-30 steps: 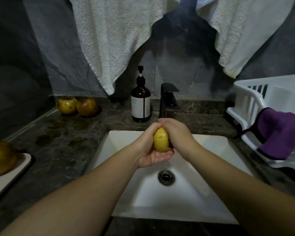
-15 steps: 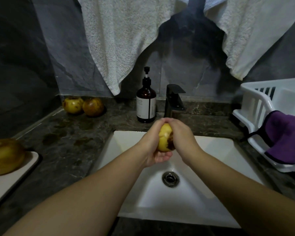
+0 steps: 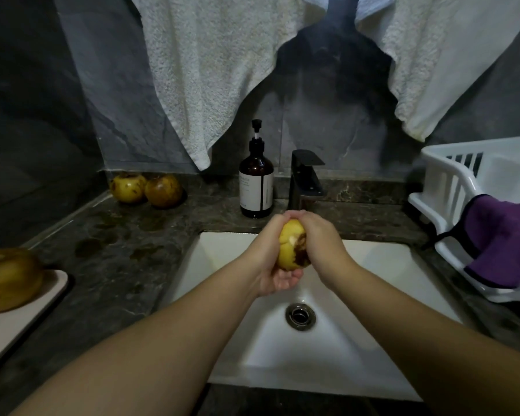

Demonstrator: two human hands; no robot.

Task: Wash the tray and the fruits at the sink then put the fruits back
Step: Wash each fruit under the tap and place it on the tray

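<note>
- We see a desk (image 3: 150,235) of dark stone, speckled and a bit shiny.
- Our sink (image 3: 327,355) is smooth, white and glossy, with a shiny metal drain (image 3: 300,315).
- The tap (image 3: 305,178) looks like dark matt metal.
- The bottle (image 3: 256,181) is shiny brown glass or plastic; we cannot tell which.
- The towels (image 3: 210,70) are rough, fluffy cloth.
- The rack (image 3: 451,187) is smooth white plastic.
- The purple cloth (image 3: 505,238) looks soft.
- The fruit (image 3: 291,244) has smooth yellow skin with brown spots.

Left hand (image 3: 272,253) and right hand (image 3: 321,247) jointly grip a yellow fruit (image 3: 291,246) with a brown patch, held over the white sink (image 3: 373,295) below the black faucet (image 3: 305,178). Two fruits (image 3: 146,189) lie at far left on the counter (image 3: 126,265). One fruit (image 3: 8,277) rests on the tray (image 3: 15,325), near left.
</note>
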